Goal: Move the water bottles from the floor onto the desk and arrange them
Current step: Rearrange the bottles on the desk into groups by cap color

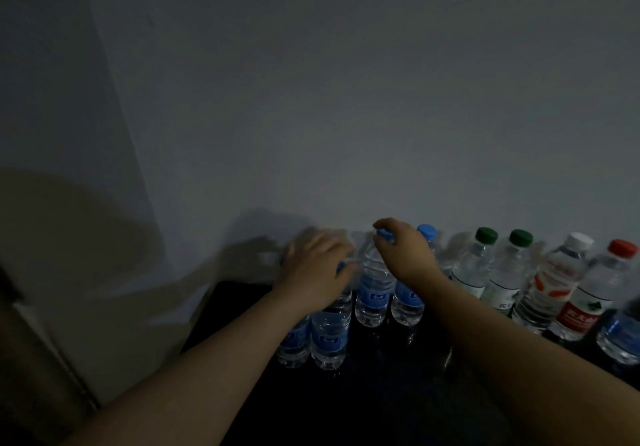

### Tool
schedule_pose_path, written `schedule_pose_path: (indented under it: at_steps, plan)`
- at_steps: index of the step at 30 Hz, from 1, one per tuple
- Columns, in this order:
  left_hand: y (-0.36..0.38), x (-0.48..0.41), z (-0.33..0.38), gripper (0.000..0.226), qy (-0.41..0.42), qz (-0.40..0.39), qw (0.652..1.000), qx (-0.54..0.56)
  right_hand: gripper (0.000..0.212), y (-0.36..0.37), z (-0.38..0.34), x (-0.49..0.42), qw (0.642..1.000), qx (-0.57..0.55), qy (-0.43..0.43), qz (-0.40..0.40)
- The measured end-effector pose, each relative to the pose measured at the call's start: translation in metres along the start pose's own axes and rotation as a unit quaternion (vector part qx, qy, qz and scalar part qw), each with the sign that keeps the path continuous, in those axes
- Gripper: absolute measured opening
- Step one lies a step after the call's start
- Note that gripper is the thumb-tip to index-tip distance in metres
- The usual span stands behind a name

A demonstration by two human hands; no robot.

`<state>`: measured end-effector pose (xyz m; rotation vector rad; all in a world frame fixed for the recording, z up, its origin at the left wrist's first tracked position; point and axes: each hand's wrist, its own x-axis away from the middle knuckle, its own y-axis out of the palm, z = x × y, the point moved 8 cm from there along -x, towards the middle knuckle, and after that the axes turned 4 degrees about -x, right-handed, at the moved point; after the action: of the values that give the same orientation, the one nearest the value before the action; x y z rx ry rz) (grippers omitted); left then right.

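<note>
Water bottles [375, 293] line the desk [381, 393], labels blurred; right hand [405, 255] pinches a blue cap [383, 234], left hand [315, 269] covers two, grip unclear.

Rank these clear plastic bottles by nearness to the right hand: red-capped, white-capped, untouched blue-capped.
1. Blue-capped clear plastic bottle, just right of the right hand.
2. White-capped clear plastic bottle, farther right.
3. Red-capped clear plastic bottle, far right.

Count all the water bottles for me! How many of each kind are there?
blue-label bottles: 5
green-cap bottles: 2
white-cap bottle: 1
red-cap bottle: 1
Total: 9
</note>
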<state>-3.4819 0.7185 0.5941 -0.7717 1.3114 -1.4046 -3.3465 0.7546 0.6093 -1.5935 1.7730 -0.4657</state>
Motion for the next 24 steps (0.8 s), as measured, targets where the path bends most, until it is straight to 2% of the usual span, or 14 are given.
schedule_pose_path:
  at_steps: [2,7,13,16,20,24]
  plan:
    - [0.014,-0.004,-0.002,0.042,-0.025,-0.051,0.997,-0.045,0.041,0.006,0.009,-0.010,0.997,0.063,0.008,-0.044]
    - [0.017,-0.007,-0.004,0.039,-0.037,-0.027,0.996,-0.075,0.056,0.021,0.026,-0.024,0.990,0.065,0.040,-0.118]
    - [0.018,-0.008,-0.003,0.039,-0.049,-0.034,0.996,-0.064,0.038,0.027,0.027,-0.024,0.996,0.020,0.039,-0.080]
    - [0.016,-0.006,-0.002,0.038,-0.063,-0.038,0.995,-0.061,0.038,0.026,0.028,-0.015,0.996,0.020,0.026,-0.078]
    - [0.015,-0.002,0.003,0.029,-0.069,-0.049,0.995,-0.054,0.043,0.015,0.033,0.000,0.996,-0.006,0.050,-0.068]
    - [0.012,-0.002,-0.003,0.029,-0.075,-0.061,0.994,-0.045,0.036,0.013,0.030,0.017,0.995,0.000,0.036,-0.092]
